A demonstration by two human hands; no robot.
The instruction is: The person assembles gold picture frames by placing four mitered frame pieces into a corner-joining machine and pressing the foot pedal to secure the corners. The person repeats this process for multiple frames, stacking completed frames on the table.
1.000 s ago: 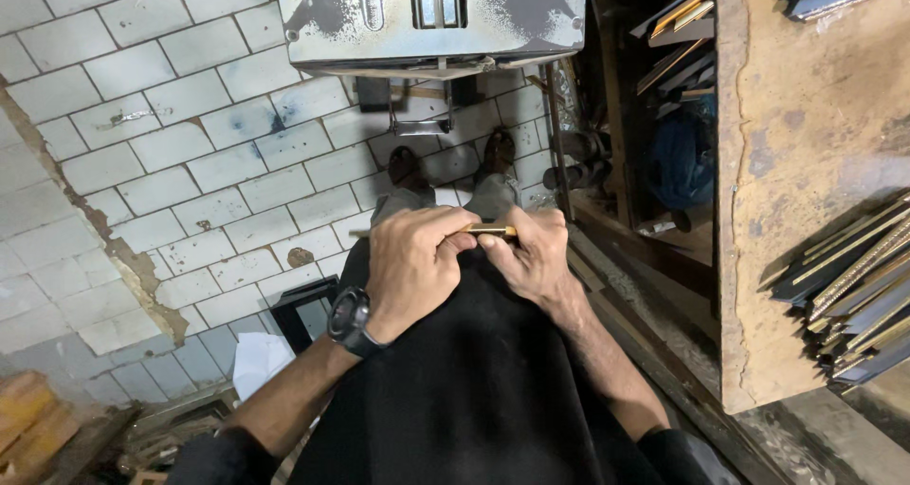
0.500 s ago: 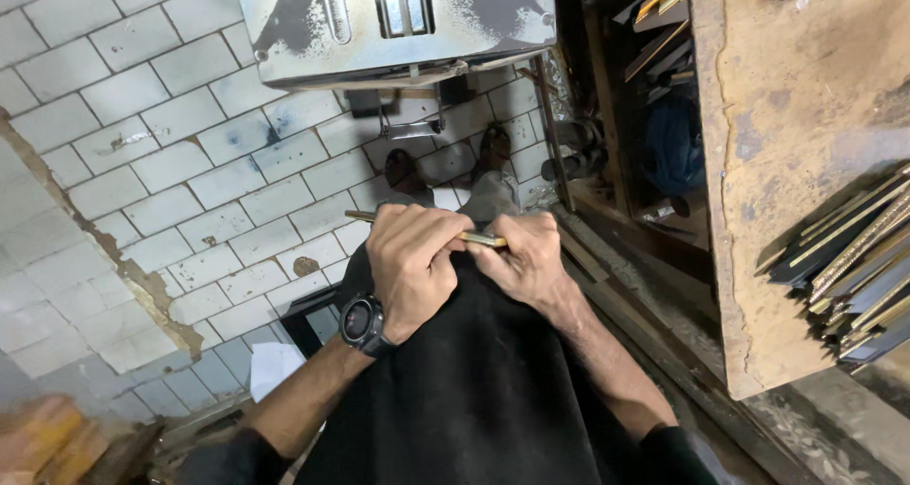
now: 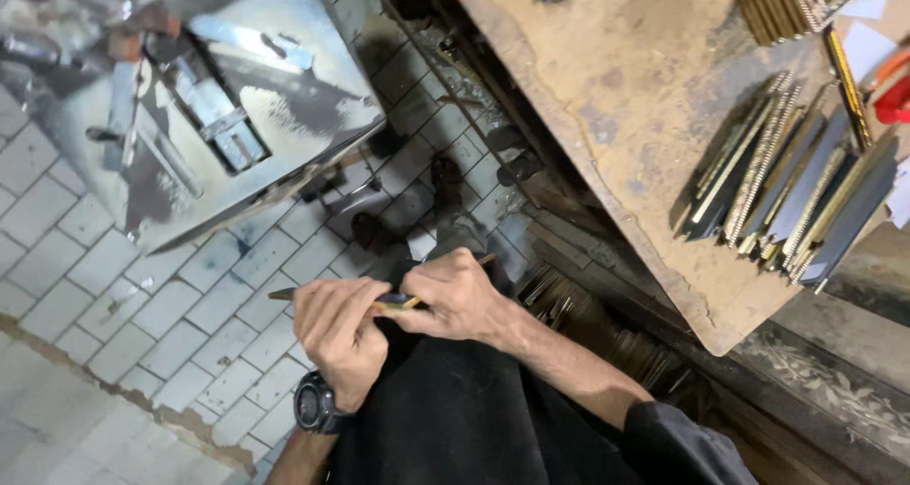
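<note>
Both hands close on a thin strip (image 3: 379, 298) held level over the lap: left hand (image 3: 336, 333) wraps its near end, right hand (image 3: 455, 295) pinches beside it. Pressed unevenly, the strip could bend, or slip toward the machine (image 3: 190, 96) beyond.

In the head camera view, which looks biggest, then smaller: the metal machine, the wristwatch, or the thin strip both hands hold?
1. Metal machine
2. Thin strip, long but slim, partly hidden by the hands
3. Wristwatch
The strip and the watch are close, so their order is unsure.
</note>
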